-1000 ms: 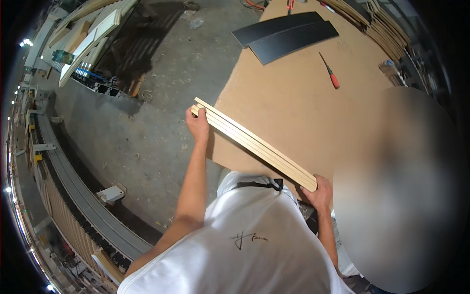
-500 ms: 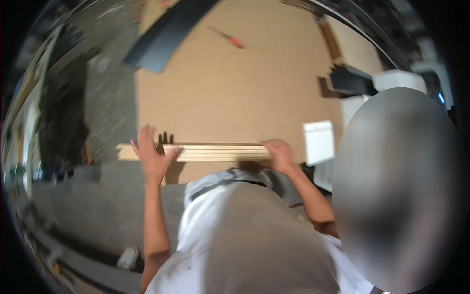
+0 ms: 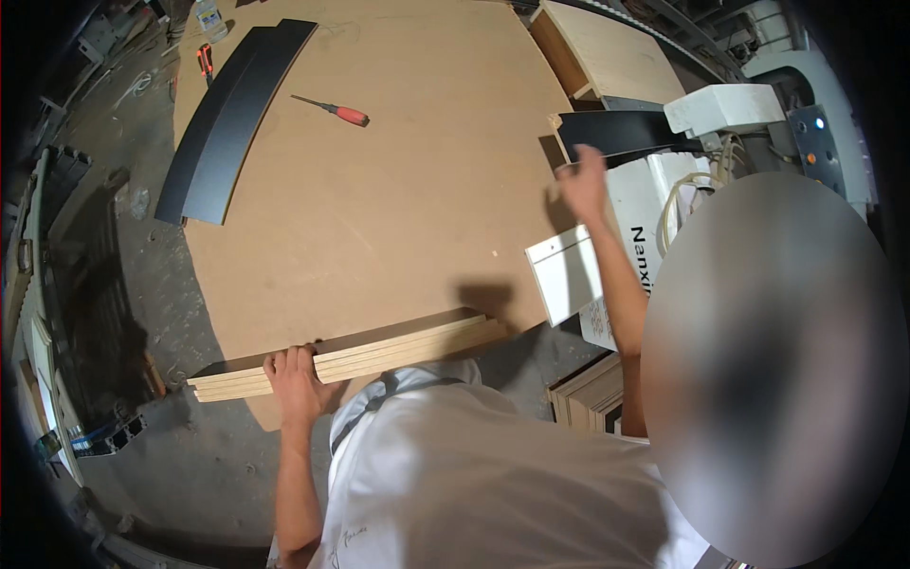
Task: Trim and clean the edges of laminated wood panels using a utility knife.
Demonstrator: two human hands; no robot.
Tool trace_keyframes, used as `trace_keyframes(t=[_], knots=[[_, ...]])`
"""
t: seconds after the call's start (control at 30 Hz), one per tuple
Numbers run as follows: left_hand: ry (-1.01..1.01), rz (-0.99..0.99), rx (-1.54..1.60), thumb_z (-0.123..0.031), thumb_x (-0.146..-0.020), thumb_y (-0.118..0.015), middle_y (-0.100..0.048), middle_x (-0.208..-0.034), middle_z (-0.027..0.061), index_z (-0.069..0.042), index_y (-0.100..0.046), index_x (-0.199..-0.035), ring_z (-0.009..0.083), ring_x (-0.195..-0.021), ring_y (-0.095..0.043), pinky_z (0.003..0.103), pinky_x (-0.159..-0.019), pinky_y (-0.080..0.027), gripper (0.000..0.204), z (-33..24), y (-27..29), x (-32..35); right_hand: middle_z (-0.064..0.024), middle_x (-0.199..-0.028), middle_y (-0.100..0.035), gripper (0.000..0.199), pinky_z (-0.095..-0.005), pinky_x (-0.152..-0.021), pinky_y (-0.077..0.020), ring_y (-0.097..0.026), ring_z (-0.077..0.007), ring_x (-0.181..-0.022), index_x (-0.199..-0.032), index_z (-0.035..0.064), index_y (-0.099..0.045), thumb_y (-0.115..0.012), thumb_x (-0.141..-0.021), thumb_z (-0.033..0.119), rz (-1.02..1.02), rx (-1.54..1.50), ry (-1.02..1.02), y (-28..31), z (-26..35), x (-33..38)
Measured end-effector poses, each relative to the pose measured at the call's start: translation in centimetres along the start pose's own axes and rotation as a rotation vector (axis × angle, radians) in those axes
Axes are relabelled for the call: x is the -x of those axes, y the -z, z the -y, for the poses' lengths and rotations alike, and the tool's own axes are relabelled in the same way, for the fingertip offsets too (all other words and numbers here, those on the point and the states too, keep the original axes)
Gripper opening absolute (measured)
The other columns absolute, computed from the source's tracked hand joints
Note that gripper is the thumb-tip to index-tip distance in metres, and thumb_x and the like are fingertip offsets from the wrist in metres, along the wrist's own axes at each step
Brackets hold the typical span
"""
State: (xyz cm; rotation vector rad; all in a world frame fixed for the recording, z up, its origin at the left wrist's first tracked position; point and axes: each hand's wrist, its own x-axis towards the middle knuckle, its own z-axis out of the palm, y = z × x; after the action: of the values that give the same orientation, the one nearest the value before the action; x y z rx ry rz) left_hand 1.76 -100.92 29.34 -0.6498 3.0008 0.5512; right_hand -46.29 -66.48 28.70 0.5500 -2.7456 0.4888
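A stack of long pale wooden strips (image 3: 379,353) lies along the near edge of a big brown board tabletop (image 3: 398,199). My left hand (image 3: 296,377) is closed over the strips near their left end, which sticks out past the table edge. My right hand (image 3: 581,180) is raised at the table's right edge with its fingers apart and nothing in it. It is just below the end of a black panel (image 3: 621,133).
A red-handled screwdriver (image 3: 343,113) and two long black curved panels (image 3: 226,119) lie on the far left of the table. A white flat piece (image 3: 564,275), a white machine (image 3: 725,106) and an open wooden box (image 3: 607,59) stand at the right. A bottle (image 3: 209,16) stands far back.
My right hand has let go of the strips' right end and risen toward the black panel at the right. My left hand still holds the stack, which now rests on the table edge.
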Motion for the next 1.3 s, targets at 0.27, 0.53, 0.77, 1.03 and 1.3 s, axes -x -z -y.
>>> trace_keyframes(t=[0.27, 0.53, 0.77, 1.03, 1.3], knots=[[0.067, 0.036, 0.018, -0.035, -0.054, -0.086, -0.06, -0.106, 0.0101, -0.009, -0.063, -0.107, 0.0329, -0.107, -0.053, 0.051, -0.103, -0.032, 0.064, 0.3, 0.0, -0.1, -0.0177, -0.111, -0.066, 0.038, -0.0477, -0.085, -0.0577, -0.069, -0.0322, -0.096, -0.126, 0.0022, -0.054, -0.055, -0.1, 0.03, -0.333, -1.376, -1.36, -6.2, -10.8, -7.3], [0.0, -0.013, 0.063, -0.065, -0.058, -0.08, -0.062, -0.11, 0.009, -0.011, -0.065, -0.112, 0.031, -0.11, -0.055, 0.055, -0.107, -0.03, 0.077, 0.6, 0.8, 0.7, -0.0145, -0.121, -0.06, 0.026, -0.0486, -0.093, -0.0551, -0.063, -0.0306, -0.109, -0.124, 0.0038, -0.05, -0.054, -0.101, 0.013, 0.071, -1.869, -1.04, -8.7, 1.9, 1.2], [-0.031, -0.018, 0.195, -0.072, -0.062, -0.075, -0.064, -0.115, 0.0079, -0.012, -0.066, -0.118, 0.0254, -0.121, -0.056, 0.059, -0.113, -0.026, 0.083, 0.9, 0.5, 1.2, -0.0152, -0.128, -0.057, 0.035, -0.0506, -0.097, -0.0541, -0.06, -0.0334, -0.117, -0.129, 0.0084, -0.046, -0.057, -0.096, 0.001, 0.392, -1.777, -0.954, -5.2, 20.1, 11.1], [-0.054, -0.064, 0.329, -0.066, -0.068, -0.075, -0.065, -0.113, 0.0094, -0.006, -0.064, -0.118, 0.0273, -0.115, -0.057, 0.052, -0.109, -0.031, 0.079, 1.9, -0.1, 0.2, -0.0155, -0.115, -0.066, 0.023, -0.0447, -0.092, -0.0592, -0.068, -0.0285, -0.104, -0.116, 0.0002, -0.058, -0.062, -0.093, 0.0, 0.664, -1.876, -0.948, -7.5, 30.2, 16.6], [-0.127, -0.048, 0.166, -0.062, -0.068, -0.076, -0.065, -0.116, 0.0076, -0.008, -0.064, -0.12, 0.0264, -0.114, -0.057, 0.05, -0.108, -0.032, 0.076, 2.0, -0.4, 1.6, -0.0085, -0.119, -0.06, 0.043, -0.0431, -0.083, -0.058, -0.064, -0.0255, -0.104, -0.132, 0.0129, -0.044, -0.059, -0.093, 0.001, 0.882, -1.784, -0.762, -9.5, 34.8, 16.1]])
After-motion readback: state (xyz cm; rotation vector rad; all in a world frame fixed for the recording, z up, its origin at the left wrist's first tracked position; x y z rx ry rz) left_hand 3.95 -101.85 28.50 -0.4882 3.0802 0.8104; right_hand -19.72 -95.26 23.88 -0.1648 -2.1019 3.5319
